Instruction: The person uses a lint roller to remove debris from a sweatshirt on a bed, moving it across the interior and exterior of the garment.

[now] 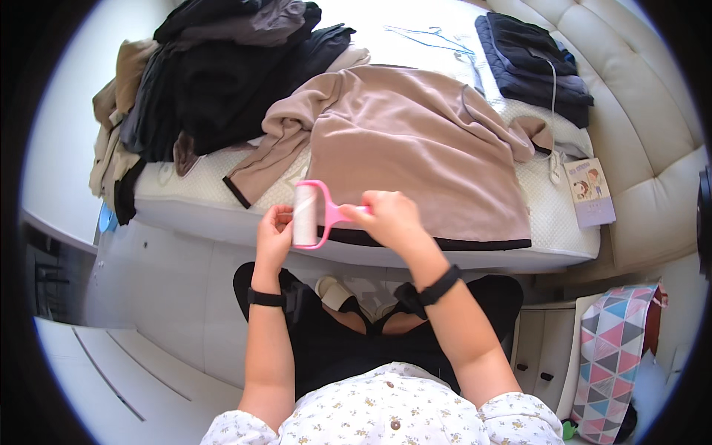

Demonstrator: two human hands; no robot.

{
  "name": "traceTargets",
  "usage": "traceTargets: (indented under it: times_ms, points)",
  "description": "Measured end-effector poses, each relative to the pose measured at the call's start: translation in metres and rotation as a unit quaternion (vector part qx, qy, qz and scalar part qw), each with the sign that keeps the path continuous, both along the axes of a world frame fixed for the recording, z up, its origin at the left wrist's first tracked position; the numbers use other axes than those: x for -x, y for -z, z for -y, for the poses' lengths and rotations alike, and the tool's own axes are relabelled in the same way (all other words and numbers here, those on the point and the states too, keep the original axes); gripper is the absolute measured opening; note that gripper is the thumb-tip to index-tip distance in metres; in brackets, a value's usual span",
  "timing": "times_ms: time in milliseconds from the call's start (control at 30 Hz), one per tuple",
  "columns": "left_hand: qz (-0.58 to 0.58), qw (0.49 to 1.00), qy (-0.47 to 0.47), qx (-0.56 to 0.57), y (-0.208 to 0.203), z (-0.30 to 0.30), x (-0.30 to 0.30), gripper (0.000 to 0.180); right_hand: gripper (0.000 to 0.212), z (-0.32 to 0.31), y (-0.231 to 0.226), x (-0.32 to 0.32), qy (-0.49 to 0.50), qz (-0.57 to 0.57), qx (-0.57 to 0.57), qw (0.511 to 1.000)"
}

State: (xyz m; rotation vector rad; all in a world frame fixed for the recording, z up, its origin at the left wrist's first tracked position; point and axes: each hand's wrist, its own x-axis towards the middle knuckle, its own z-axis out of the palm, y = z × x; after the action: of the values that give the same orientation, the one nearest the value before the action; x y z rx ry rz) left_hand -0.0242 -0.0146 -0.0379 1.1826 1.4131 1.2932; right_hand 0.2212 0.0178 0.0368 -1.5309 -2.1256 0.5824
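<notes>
The right hand (pixel 389 220) clasps a pink plastic lint roller (pixel 335 213) at eleven o'clock; the left hand (pixel 273 236) bends its fingers at the white cylindrical roll (pixel 305 219), pinching or not I cannot tell. Beyond, at twelve, lies a black-hemmed beige fleece top (pixel 419 156).

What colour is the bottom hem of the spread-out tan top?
Black: the hem shows best in the head view.

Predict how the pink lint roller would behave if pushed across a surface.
The pink lint roller would probably turn readily, since its white cylinder is round. It looks light, given its slim frame, which seems stiff, keeping its curved shape.
</notes>
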Motion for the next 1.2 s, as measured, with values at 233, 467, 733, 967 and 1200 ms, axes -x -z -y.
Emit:
traceTargets:
  times_ms: [233,467,733,967,1200]
  points:
    - [-0.258,0.966,-0.014,0.018,-0.01,-0.009,-0.004,0.025,0.058,0.005,0.007,-0.026,-0.017,0.024,0.072,0.997]
    - [-0.262,0.962,-0.061,-0.044,0.002,-0.011,-0.009,0.024,0.051,0.022,-0.002,-0.169,0.117,0.033,0.091,0.988]
    - [-0.325,0.943,-0.068,-0.034,-0.004,-0.011,-0.013,0.026,0.049,0.093,-0.02,-0.349,0.338,0.118,0.098,0.928]
    - [-0.491,0.853,-0.109,-0.137,-0.035,-0.003,-0.063,0.028,0.055,0.152,-0.051,-0.382,0.515,0.184,0.039,0.836]
    - [-0.295,0.933,0.129,-0.157,-0.064,0.006,-0.154,0.028,0.057,0.108,-0.022,-0.34,0.372,-0.131,-0.058,0.917]
